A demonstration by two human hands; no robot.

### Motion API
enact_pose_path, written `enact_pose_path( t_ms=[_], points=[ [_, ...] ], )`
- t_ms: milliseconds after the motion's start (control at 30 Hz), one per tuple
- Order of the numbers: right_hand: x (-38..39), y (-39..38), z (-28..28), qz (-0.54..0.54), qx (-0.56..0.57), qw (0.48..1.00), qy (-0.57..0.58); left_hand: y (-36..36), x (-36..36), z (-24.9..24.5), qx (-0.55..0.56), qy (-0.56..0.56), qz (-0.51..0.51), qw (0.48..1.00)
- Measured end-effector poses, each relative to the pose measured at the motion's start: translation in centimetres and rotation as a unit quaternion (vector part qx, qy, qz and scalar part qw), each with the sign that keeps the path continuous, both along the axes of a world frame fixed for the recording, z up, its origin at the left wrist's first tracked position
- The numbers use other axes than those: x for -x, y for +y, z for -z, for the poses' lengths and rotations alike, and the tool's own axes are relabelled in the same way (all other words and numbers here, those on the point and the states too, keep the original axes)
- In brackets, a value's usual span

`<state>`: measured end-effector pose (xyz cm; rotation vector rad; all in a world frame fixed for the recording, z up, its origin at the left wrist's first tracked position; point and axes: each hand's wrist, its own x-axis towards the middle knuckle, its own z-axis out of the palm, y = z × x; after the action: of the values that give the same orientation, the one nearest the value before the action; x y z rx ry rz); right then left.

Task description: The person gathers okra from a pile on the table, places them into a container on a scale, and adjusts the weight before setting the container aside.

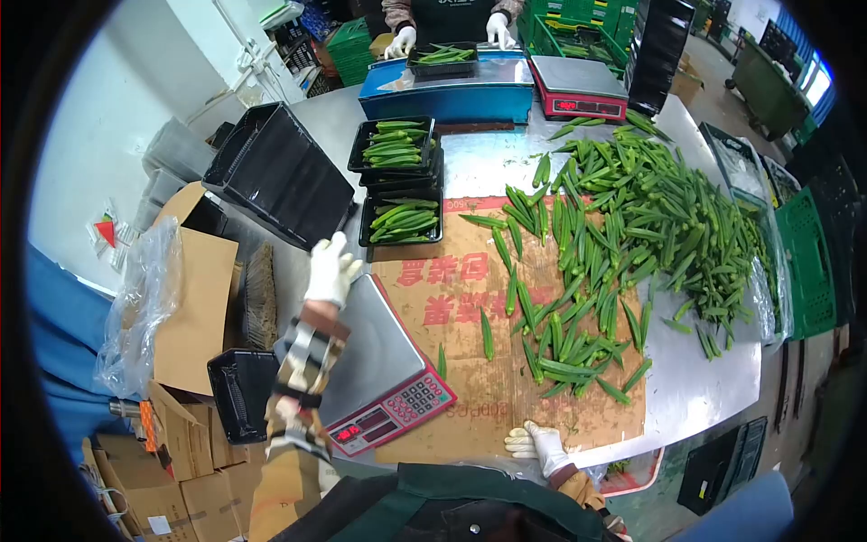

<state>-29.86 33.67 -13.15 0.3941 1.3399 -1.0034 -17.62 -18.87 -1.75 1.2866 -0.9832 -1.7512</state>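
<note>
My left hand [332, 269], in a white glove, reaches over the far edge of the near scale [361, 352], beside the stack of black trays. Its fingers are spread and nothing is in them. My right hand [536, 443], also gloved, lies on the near edge of the flattened cardboard [433, 361] with fingers extended and empty. Green okra [668, 208] is heaped on the right side of the table, with loose pods spread over the cardboard. Two tray stacks bear okra, with a rear tray [365, 135] and a front tray [365, 237].
Tall black stacked trays [280, 176] lean at the left, near a brush [260, 298] and an open carton [194, 307]. Across the table, a gloved person stands at a blue wrapping machine [497, 90] with an okra tray. A second red scale [578, 81] is beside it.
</note>
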Motion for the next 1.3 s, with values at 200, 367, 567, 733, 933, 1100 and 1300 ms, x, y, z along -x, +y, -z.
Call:
enact_pose_path(
  t_ms=[200, 367, 567, 733, 933, 1100, 1300],
  points=[
    [-0.2, 0.1, 0.0, 0.007, 0.019, 1.0, 0.018, 9.1, -12.1, -10.1, 0.427, -0.32, -0.068, 0.843],
    [-0.2, 0.4, 1.0, 0.015, 0.042, 0.999, 0.022, 12.9, -26.1, -6.0, 0.382, -0.573, -0.074, 0.721],
    [-0.5, 0.2, 0.2, 0.022, 0.054, 0.997, 0.042, 14.3, -28.9, -1.5, 0.34, -0.416, -0.133, 0.833],
    [-1.2, 1.1, 1.8, 0.059, 0.098, 0.993, 0.037, 12.8, -31.7, -0.6, 0.359, -0.38, -0.18, 0.833],
    [-1.1, 1.2, 1.8, 0.047, 0.117, 0.991, 0.038, 11.8, -34.0, -2.6, 0.375, -0.354, -0.337, 0.788],
    [-1.1, 0.6, 1.4, 0.003, 0.093, 0.993, 0.068, 17.2, -19.4, -9.0, 0.573, -0.252, -0.214, 0.75],
    [5.2, 0.3, -4.6, 0.138, 0.222, 0.912, 0.318, 21.9, -12.2, -3.9, 0.422, -0.486, 0.232, 0.729]
  ],
)
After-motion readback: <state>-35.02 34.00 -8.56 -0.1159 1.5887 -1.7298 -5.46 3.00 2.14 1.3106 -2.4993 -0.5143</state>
